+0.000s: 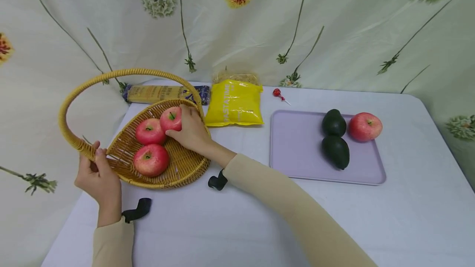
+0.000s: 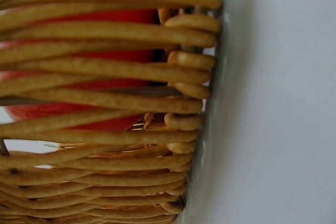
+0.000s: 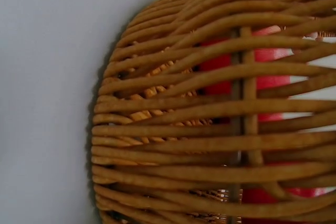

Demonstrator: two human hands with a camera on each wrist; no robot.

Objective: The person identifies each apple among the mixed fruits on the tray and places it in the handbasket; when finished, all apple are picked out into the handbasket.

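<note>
A wicker basket (image 1: 189, 168) with a tall arched handle stands at the left of the table. My left hand (image 1: 98, 178) grips the foot of its handle at the left. Reaching in over the basket's right rim, my right hand (image 1: 193, 129) holds a red apple (image 1: 171, 119) by its right side. Against that apple lies a second apple (image 1: 150, 131), and a third apple (image 1: 151, 160) sits in front. Both wrist views look at the outside of the weave, where red apple skin (image 2: 79, 114) shows through the gaps; neither shows the fingers.
A lilac tray (image 1: 293, 147) at the right bears two dark green avocados (image 1: 335, 151) and an apple (image 1: 365, 127) at its edge. Behind the basket lie a long pasta packet (image 1: 148, 94), a yellow pasta bag (image 1: 235, 104) and a red lollipop (image 1: 277, 92).
</note>
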